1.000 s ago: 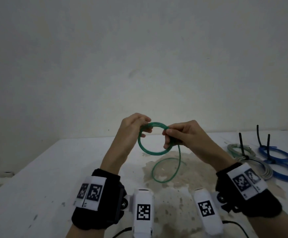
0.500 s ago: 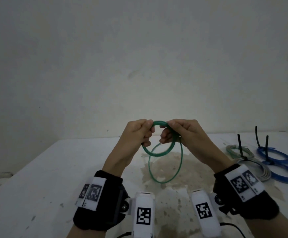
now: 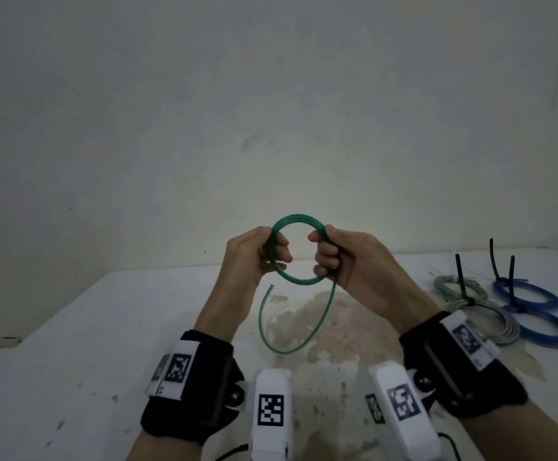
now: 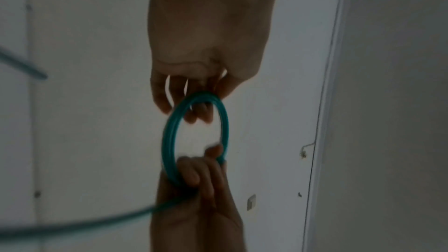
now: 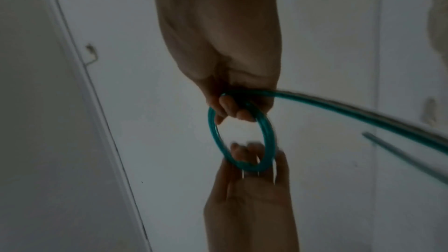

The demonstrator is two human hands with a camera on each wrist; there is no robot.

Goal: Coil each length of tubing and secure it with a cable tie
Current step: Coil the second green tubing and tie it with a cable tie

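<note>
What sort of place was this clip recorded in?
Probably a bare makeshift workroom, not a fitted workshop: a stained white table against a plain scuffed wall, with tied tubing coils set aside at its right.

Head view looks down from above; wrist views face fingers closely.

- Tubing (image 3: 299, 283) between the hands: green.
- Two coils (image 3: 537, 304) at the right: blue, with black ties (image 3: 510, 277).
- Coil (image 3: 490, 322) beside them: grey-white.
- Table (image 3: 88, 327): white, with a brownish stain (image 3: 337, 324).
- Wrist bands (image 3: 198, 377): black, with black-and-white square-patterned tags.
</note>
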